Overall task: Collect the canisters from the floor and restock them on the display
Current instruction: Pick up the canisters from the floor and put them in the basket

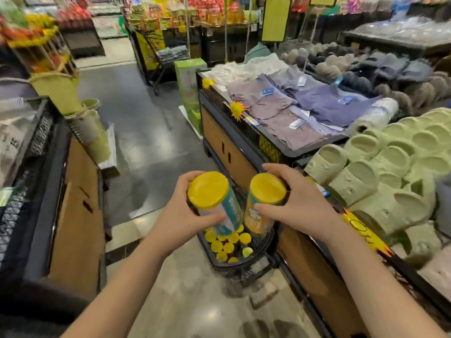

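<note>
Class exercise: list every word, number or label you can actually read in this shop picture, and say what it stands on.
None can be read.
Left canister: teal label print, blurred.
Right canister: orange label with a small figure, print too small.
Clothing tags: too small.
Yellow signs: no text visible.

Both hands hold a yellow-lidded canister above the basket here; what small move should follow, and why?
Probably lower both into the black basket. The left hand grips one canister, the right hand another canister, both directly over the yellow-lidded canisters already standing there.
</note>
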`<state>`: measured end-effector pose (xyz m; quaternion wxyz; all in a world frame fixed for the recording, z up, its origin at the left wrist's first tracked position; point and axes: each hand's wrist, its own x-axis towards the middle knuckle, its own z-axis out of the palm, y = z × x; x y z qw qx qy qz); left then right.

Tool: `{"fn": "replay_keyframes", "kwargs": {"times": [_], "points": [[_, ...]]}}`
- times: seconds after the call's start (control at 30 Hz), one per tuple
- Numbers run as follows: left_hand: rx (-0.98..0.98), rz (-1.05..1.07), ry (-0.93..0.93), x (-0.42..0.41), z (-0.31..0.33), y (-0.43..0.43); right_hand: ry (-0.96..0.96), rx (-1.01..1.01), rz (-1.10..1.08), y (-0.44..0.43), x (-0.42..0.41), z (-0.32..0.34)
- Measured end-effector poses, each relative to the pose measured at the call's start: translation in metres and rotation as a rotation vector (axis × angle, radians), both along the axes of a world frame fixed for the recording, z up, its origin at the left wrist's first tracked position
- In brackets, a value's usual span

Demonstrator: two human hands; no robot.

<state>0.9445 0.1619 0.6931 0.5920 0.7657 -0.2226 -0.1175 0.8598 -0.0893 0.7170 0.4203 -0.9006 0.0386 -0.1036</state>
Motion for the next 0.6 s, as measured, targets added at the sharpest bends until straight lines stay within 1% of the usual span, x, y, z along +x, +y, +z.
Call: {"fn": "replay_keyframes", "kwargs": {"times": [0.13,0.3,0.47,0.6], "points": [[0.084,0.014,-0.001,0.058,-0.025,-0.013,0.06,-0.05,-0.028,-0.013,0.054,-0.025],[0.13,-0.039,0.062,0.137,-0.072,-0.029,0.144,-0.085,-0.098,-0.024,0.121,-0.066],[0.167,-0.085,0.122,0.195,-0.122,-0.05,0.265,-0.072,-0.127,-0.04,0.176,-0.111],[0.226,-0.089,0.183,0.225,-0.173,-0.065,0.325,-0.032,-0.112,-0.056,0.209,-0.161]]}}
